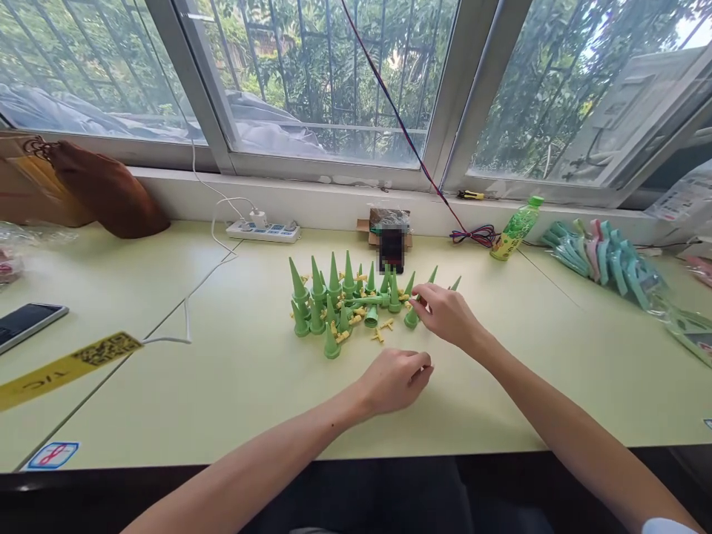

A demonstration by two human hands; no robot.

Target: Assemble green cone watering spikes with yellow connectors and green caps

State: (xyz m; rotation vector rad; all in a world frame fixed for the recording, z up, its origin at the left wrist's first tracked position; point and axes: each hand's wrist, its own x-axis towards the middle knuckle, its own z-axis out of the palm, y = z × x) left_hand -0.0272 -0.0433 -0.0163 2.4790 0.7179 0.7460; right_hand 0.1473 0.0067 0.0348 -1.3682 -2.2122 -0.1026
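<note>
My right hand (445, 313) reaches to the right end of a group of green plastic cones (332, 343). Its thumb and fingers are pinched together beside a short green cone (411, 319); whatever lies between the fingertips is too small to make out. Nearer to me, my left hand (396, 380) rests low over the table with its fingers curled in, and anything inside is hidden. Most cones stand upright on their wide ends, while one long cone (370, 300) lies on its side. Small yellow T-shaped pieces (378, 335) are scattered among and in front of them.
Behind the cones stand a dark blurred device (391, 251) and a small cardboard box. A power strip (262, 231), a green-capped bottle (515, 230) and bagged teal items (606, 259) lie along the back. At left are a phone (30, 325) and a yellow tag (72, 368).
</note>
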